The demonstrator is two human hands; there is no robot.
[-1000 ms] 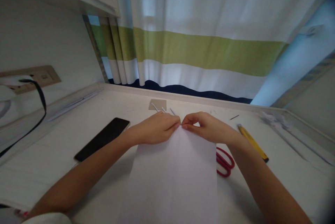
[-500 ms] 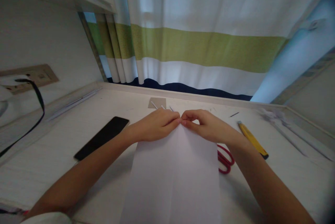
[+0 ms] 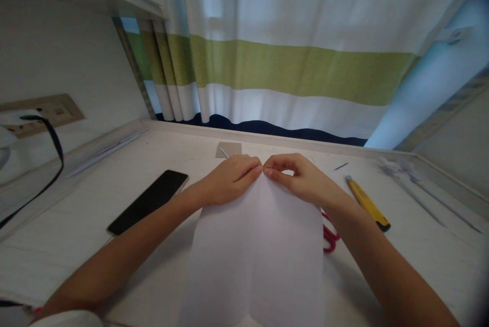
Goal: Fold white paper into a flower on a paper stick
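A white sheet of paper [image 3: 254,250] with a lengthwise crease down its middle hangs toward me from both hands. My left hand [image 3: 237,178] pinches its far edge just left of the crease, thumb on top. My right hand [image 3: 292,176] pinches the same edge just right of it, thumb and index finger forming a loop. The fingertips of both hands nearly touch. Red-handled scissors [image 3: 330,235] lie under my right forearm beside the sheet, mostly hidden by it and the arm.
On the white desk, a black phone [image 3: 148,202] lies left and a yellow box cutter [image 3: 367,202] right. Behind my hands is a small grey card [image 3: 228,148] with a white stick on it. Plastic-wrapped rods [image 3: 416,184] lie far right. A striped curtain [image 3: 298,72] hangs behind.
Both hands have risen slightly with the sheet. The paper bends more along its crease, and its near edge now shows at the bottom. More of the scissors is covered.
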